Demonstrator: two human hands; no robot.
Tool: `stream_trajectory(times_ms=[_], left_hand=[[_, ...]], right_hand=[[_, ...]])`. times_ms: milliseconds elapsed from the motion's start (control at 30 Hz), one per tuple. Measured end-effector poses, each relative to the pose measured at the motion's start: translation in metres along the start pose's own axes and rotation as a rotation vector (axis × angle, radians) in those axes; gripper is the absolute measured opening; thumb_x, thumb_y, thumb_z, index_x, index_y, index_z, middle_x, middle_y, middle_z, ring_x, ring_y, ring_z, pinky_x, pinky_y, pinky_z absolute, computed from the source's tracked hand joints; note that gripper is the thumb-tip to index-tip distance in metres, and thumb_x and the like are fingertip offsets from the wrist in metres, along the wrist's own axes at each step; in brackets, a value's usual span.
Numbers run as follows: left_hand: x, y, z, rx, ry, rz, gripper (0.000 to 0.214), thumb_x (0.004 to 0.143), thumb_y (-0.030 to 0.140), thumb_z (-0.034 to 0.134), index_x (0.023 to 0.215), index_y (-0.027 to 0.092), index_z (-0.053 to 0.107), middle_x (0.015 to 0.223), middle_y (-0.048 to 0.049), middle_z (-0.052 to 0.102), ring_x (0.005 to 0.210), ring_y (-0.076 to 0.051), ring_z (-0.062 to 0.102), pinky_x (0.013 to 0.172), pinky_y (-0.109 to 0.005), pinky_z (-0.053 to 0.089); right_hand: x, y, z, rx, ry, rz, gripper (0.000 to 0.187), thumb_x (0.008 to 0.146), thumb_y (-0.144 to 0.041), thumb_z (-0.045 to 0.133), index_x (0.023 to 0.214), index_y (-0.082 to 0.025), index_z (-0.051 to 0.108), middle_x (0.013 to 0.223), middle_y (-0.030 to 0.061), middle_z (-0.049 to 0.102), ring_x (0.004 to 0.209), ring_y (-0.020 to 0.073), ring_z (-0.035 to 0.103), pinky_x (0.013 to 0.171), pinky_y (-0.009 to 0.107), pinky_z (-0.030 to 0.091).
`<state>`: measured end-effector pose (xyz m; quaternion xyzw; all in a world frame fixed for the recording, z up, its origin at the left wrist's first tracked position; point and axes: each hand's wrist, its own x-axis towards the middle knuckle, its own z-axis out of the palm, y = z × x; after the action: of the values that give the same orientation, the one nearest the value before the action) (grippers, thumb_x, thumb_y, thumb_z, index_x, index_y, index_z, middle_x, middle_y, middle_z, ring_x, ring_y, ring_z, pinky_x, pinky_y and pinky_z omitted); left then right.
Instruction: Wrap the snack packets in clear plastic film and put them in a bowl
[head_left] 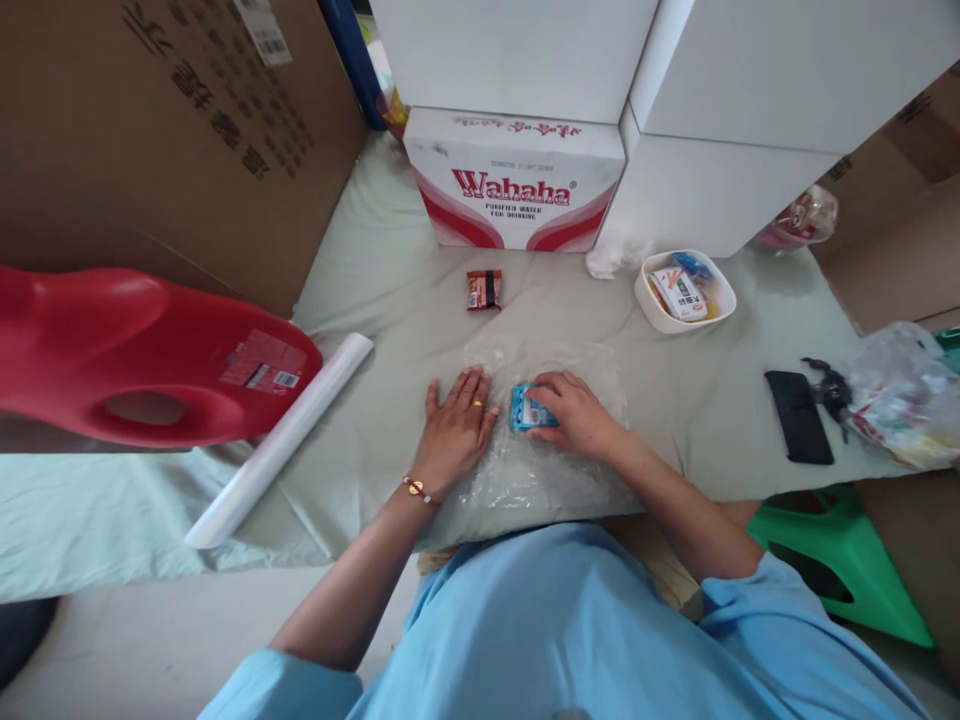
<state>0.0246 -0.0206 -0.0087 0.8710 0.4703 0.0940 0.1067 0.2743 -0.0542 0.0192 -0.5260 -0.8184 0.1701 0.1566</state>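
A small blue packet with a white label lies on a sheet of clear plastic film spread over the cloth. My right hand grips the packet from its right side, thumb and fingers round it, covering part of it. Flat on the film's left edge rests my left hand, fingers stretched out and holding nothing. It wears a ring and a red bracelet. Beyond both hands sits a small orange-brown snack packet, touched by neither.
At left are a white roll, a red jug and a brown carton. A Wahaha box stands at the back. Rightward are a white tub of packets, a black phone, keys and a plastic bag.
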Motion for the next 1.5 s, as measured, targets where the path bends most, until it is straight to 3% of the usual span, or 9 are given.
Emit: stream_trajectory(times_ms=[333,467,533,633,733,833,967,1267,1500], left_hand=[[-0.003,-0.011,0.004,-0.057,0.040,-0.007,0.057,0.112,0.042,0.031,0.163,0.020,0.042,0.174,-0.0163,0.034,0.160,-0.034,0.036,0.129,-0.069,0.020],[-0.014,-0.022,0.003,-0.088,0.139,0.026,0.054,0.109,0.037,0.043,0.160,0.019,0.045,0.174,-0.0188,0.033,0.161,-0.034,0.035,0.128,-0.066,0.026],[-0.025,-0.027,0.000,-0.102,0.223,0.084,0.054,0.106,0.030,0.049,0.159,0.020,0.045,0.172,-0.0192,0.037,0.161,-0.033,0.034,0.129,-0.063,0.027],[-0.046,-0.037,-0.010,-0.151,0.291,0.245,0.057,0.101,0.015,0.052,0.156,0.028,0.048,0.166,-0.0137,0.048,0.161,-0.029,0.035,0.131,-0.061,0.026],[-0.066,-0.049,-0.020,-0.268,0.145,0.430,0.056,0.099,0.014,0.053,0.153,0.030,0.050,0.154,-0.0095,0.062,0.154,-0.025,0.046,0.132,-0.056,0.027],[-0.077,-0.061,-0.026,-0.365,-0.076,0.481,0.051,0.099,0.034,0.064,0.148,0.026,0.055,0.155,-0.0115,0.061,0.150,-0.027,0.051,0.131,-0.052,0.032],[-0.072,-0.066,-0.029,-0.424,-0.131,0.448,0.017,0.103,0.028,0.059,0.112,0.028,0.073,0.148,-0.0072,0.067,0.144,-0.025,0.057,0.125,-0.052,0.039],[-0.002,-0.054,-0.060,-0.578,-0.161,0.001,0.037,0.101,0.052,0.050,0.094,0.022,0.071,0.088,-0.0035,0.075,0.078,-0.021,0.069,0.078,-0.034,0.056],[0.049,-0.059,-0.042,-0.414,-0.066,0.005,0.033,0.094,0.046,0.048,0.087,0.024,0.072,0.084,-0.0077,0.072,0.085,-0.026,0.066,0.085,-0.041,0.054]], right_hand=[[0.002,-0.014,-0.001,-0.034,0.032,0.051,0.057,0.087,-0.045,0.086,0.134,-0.019,0.066,0.149,0.0188,0.057,0.130,0.0360,0.055,0.107,0.053,0.048],[-0.036,-0.001,-0.026,0.086,0.136,-0.004,0.032,0.100,-0.043,0.070,0.122,-0.020,0.069,0.128,0.0159,0.069,0.114,0.0298,0.061,0.100,0.049,0.051],[-0.065,0.004,-0.037,0.175,0.075,-0.041,0.018,0.105,-0.036,0.063,0.112,-0.021,0.068,0.110,0.0114,0.072,0.101,0.0249,0.063,0.094,0.045,0.054],[-0.114,0.002,-0.039,0.243,-0.032,-0.038,0.022,0.101,-0.038,0.070,0.115,-0.022,0.066,0.123,0.0130,0.069,0.111,0.0262,0.062,0.096,0.045,0.056],[-0.153,-0.006,-0.023,0.214,-0.035,0.037,0.033,0.096,-0.039,0.075,0.123,-0.023,0.065,0.142,0.0157,0.060,0.128,0.0308,0.057,0.104,0.050,0.054],[-0.168,-0.011,-0.004,0.191,0.034,0.083,0.010,0.101,-0.027,0.067,0.110,-0.025,0.069,0.140,0.0127,0.063,0.127,0.0292,0.059,0.103,0.050,0.055],[-0.158,-0.005,-0.002,0.250,0.110,0.059,0.010,0.103,-0.023,0.061,0.100,-0.025,0.070,0.123,0.0102,0.071,0.112,0.0251,0.065,0.095,0.044,0.057],[-0.092,0.036,-0.060,0.271,0.026,0.230,0.029,0.107,-0.042,0.052,0.096,-0.022,0.070,0.083,0.0046,0.073,0.075,0.0179,0.067,0.071,0.029,0.052],[-0.046,0.079,-0.054,0.152,0.033,0.323,0.023,0.100,-0.031,0.054,0.096,-0.019,0.072,0.083,0.0053,0.072,0.073,0.0185,0.063,0.071,0.029,0.048]])
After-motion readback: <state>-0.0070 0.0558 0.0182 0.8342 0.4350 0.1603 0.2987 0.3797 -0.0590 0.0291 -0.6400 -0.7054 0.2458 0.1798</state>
